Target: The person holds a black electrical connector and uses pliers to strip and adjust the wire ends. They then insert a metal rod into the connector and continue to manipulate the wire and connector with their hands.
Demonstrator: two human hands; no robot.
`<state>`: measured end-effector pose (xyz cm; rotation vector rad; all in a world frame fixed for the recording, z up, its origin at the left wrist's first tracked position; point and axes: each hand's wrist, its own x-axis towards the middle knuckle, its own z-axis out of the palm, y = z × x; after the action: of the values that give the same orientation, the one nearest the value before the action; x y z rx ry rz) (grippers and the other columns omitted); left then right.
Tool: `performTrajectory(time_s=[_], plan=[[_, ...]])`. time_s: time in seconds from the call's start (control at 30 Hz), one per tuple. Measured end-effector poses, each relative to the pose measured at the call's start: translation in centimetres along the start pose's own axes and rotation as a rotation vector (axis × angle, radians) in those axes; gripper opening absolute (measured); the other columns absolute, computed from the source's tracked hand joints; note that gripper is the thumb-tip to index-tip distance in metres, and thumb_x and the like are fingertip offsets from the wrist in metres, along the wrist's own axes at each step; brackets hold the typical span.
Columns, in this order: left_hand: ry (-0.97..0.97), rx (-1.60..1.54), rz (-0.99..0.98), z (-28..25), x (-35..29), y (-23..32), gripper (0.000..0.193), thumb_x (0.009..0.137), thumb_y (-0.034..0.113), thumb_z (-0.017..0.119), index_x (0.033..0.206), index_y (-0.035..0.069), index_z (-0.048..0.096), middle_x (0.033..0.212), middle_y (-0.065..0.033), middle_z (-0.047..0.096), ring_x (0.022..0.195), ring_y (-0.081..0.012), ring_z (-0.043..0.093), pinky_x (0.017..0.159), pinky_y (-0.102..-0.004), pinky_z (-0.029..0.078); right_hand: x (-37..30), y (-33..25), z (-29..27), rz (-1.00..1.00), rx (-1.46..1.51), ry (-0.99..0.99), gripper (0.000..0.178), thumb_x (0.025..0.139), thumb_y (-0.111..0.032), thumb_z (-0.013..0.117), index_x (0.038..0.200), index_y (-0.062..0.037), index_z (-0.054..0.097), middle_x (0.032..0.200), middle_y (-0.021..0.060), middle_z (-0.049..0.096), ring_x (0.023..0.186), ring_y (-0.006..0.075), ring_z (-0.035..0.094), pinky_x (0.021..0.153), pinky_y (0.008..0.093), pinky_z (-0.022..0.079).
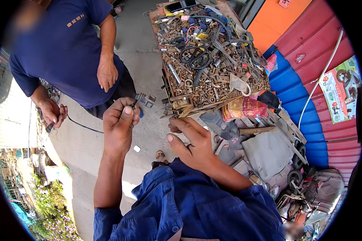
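Note:
Raised in front of me, my left hand [120, 125] pinches a small metal part [146, 100] between thumb and fingers. A dark stem shows at my fingertips, and a greyish, block-shaped end sticks out to the right; its exact kind is unclear. My right hand [195, 142] hovers to the right with loosely bent fingers. Its thumb stands apart from the index finger, and nothing shows between them. Beyond it stands a table [173, 97] heaped with rusty nuts, bolts and fittings. Black-handled scissors [200, 60] and a metal cylinder [173, 73] lie on the heap.
A co-worker in a dark blue shirt [64, 48] stands at the left; a black cable [84, 126] runs by their hand. Below the table are a red sack [245, 108], boards and a grey sheet [268, 154]. Blue and red metal panels [303, 116] rise at the right.

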<state>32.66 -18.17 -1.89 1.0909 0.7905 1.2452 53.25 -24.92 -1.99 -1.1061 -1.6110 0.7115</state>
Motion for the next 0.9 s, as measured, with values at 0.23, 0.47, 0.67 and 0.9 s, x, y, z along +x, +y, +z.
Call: performTrajectory(time_s=[0.23,0.47,0.67,0.9], plan=[[0.043,0.079,-0.049,-3.3,-2.8,-1.8,0.028,0.101,0.026,0.061,0.098,-0.002,0.056,0.079,-0.0018,0.051,0.070,-0.0090,0.042,0.065,-0.0237,0.035,-3.7,0.5,2.4,0.158,0.085,-0.250,0.017,0.091,-0.004,0.069,0.104,0.0067,0.069,0.089,0.0169,0.069,0.076,0.0238,0.070,0.068,0.0315,0.055],[0.168,0.059,-0.004,-7.4,-3.7,-1.8,0.029,0.100,0.028,0.062,0.096,0.000,0.056,0.078,-0.0013,0.051,0.069,-0.0091,0.041,0.064,-0.0242,0.034,-4.5,-1.2,7.2,0.552,0.346,-0.460,0.023,0.096,-0.004,0.064,0.115,0.0081,0.065,0.099,0.0163,0.068,0.088,0.0223,0.069,0.077,0.0312,0.054],[0.208,-0.059,-0.003,-9.9,-4.4,-0.4,0.029,0.099,0.027,0.063,0.093,0.001,0.054,0.081,-0.0029,0.052,0.070,-0.0098,0.040,0.064,-0.0248,0.033,-4.0,3.2,5.7,0.258,0.155,-0.232,0.034,0.102,-0.018,0.054,0.124,0.0072,0.062,0.131,0.0210,0.054,0.123,0.0260,0.055,0.104,0.0361,0.044],[0.220,-0.056,-0.038,-10.7,-3.8,-0.1,0.030,0.099,0.027,0.064,0.091,0.002,0.051,0.082,-0.0030,0.050,0.071,-0.0107,0.040,0.065,-0.0262,0.033,-8.7,18.2,-1.7,0.835,-0.047,-0.101,0.023,0.099,-0.017,0.060,0.107,0.0037,0.067,0.105,0.0152,0.067,0.080,0.0176,0.070,0.064,0.0309,0.058]])
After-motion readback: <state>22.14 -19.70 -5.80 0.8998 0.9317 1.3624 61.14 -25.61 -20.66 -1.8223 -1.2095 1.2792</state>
